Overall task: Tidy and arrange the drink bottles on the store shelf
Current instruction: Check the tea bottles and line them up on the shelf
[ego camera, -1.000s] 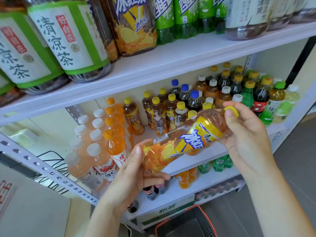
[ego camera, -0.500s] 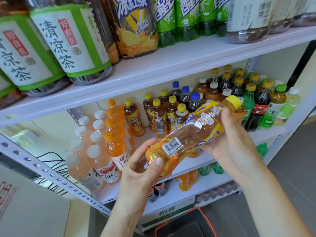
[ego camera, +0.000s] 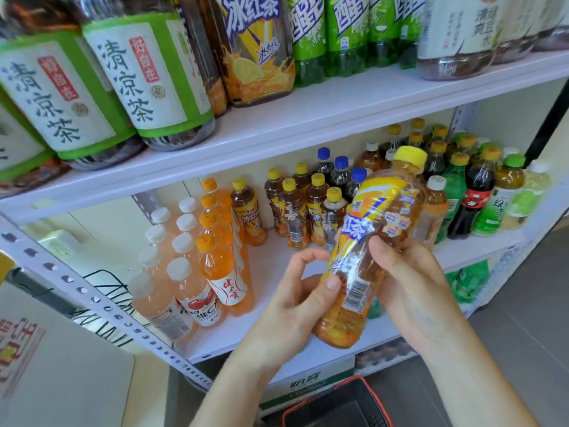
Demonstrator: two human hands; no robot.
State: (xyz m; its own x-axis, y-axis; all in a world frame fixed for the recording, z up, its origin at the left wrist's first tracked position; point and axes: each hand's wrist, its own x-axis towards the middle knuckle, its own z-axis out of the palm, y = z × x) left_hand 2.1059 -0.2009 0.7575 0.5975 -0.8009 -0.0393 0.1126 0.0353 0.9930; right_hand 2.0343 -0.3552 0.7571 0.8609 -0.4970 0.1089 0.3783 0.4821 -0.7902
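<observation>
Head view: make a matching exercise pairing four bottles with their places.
1. yellow-capped plastic iced-tea bottle, yellow label
2. orange plastic soda bottle, orange cap
3. large green-labelled tea bottle
4. dark cola bottle, red label

a. upper shelf
b. middle shelf, right end
c. gripped by left hand and right hand
d. middle shelf, left part

Pairs: 1-c, 2-d, 3-a, 4-b

The tea bottle leans before the middle shelf's front edge, with the left hand at its base and the right hand round its middle. On that shelf, juice bottles fill the left end, small bottles stand toward the back centre, and soda bottles crowd the right end. Large bottles line the top shelf. A basket sits below, probably on the floor.
</observation>
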